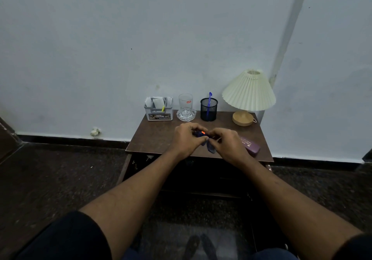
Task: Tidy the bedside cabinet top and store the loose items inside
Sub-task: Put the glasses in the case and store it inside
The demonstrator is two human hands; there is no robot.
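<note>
Over the middle of the brown bedside cabinet top (155,139), my left hand (186,138) and my right hand (227,145) meet with curled fingers. Between them they pinch a small dark blue item (210,148) with an orange spot; part of it hangs below my fingers, and what it is cannot be told. A purple case (250,144) lies on the top just right of my right hand.
Along the back edge stand a grey organiser box (159,111) with papers, a drinking glass (185,103) on a glass dish, a black mesh cup (209,110) with a blue pen, and a pleated lamp (248,92). The cabinet front below looks dark and open. Dark floor surrounds it.
</note>
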